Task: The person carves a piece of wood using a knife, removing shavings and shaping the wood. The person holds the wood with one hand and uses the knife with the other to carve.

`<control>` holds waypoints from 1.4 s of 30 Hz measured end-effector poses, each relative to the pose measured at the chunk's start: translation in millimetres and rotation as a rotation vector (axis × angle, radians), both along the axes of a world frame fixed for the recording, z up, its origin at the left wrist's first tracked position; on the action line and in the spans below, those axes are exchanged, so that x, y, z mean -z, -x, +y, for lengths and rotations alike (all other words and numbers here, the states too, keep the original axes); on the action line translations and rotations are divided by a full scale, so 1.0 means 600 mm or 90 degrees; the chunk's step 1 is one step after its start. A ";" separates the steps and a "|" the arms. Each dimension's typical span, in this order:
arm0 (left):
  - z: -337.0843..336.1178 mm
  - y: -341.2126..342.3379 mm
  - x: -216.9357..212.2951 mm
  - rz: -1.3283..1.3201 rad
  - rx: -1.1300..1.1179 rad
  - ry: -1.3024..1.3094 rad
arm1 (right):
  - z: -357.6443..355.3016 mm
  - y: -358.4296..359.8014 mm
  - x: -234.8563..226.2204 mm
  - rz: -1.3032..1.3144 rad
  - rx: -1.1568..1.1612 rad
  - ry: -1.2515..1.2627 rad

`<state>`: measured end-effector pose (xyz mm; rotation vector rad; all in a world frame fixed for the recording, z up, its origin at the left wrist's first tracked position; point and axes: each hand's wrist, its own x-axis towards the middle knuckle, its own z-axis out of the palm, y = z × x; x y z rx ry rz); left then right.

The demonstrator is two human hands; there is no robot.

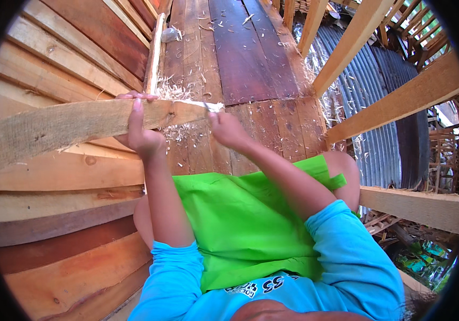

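Note:
A long, rough wooden plank extends from the left rim toward the middle, above the floor. My left hand is closed around it, with the thumb across the near face and fingers over the top edge. At the plank's right end, my right hand is closed on a knife; only a bit of its thin grey blade shows, and the handle is hidden in the fist. The blade lies against the plank's upper edge, where pale curled shavings gather.
A board wall stands close on my left, with a pale upright strip beyond the plank. Shavings litter the plank floor. A small clear plastic item lies farther off. Wooden rails and corrugated metal sheets are on the right.

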<state>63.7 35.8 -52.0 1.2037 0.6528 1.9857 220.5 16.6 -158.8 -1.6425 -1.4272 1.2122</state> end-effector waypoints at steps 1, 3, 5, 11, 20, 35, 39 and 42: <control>0.002 0.004 0.008 -0.006 -0.033 0.010 | -0.011 0.018 -0.029 -0.003 -0.019 -0.094; -0.001 -0.009 0.000 -0.038 0.013 0.020 | -0.016 0.018 -0.033 -0.022 -0.032 -0.200; 0.002 -0.021 -0.014 -0.040 0.041 -0.001 | -0.006 0.005 -0.005 -0.049 -0.034 -0.236; 0.009 -0.004 -0.009 -0.050 -0.008 0.049 | -0.003 0.024 -0.002 -0.106 -0.029 -0.204; -0.010 0.042 -0.025 -0.122 0.078 0.037 | -0.012 -0.042 0.076 -0.203 -0.060 -0.022; -0.036 0.007 -0.046 -0.101 0.131 0.012 | -0.037 0.020 -0.100 -0.131 -0.106 -0.105; -0.032 -0.017 -0.051 -0.083 0.123 0.010 | -0.041 0.009 -0.047 -0.124 -0.066 -0.138; -0.033 0.010 -0.044 -0.077 0.105 0.004 | -0.046 0.012 -0.100 -0.165 -0.119 -0.090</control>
